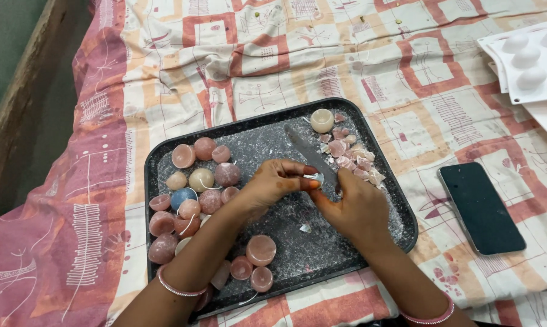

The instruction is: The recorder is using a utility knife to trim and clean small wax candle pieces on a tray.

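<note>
A big patterned sheet (322,66) covers the bed. A dark tray (273,124) sits on it. A black phone (480,207) lies to the right of the tray, and a white mould (528,60) is in the far corner. Pink half-round candles (198,200) crowd the left side of the tray. Broken bits (349,157) lie at the back right. The left hand (273,184) pinches a small pale piece (313,178) over the middle of the tray. The right hand (352,209) grips a knife (307,151) against it.
</note>
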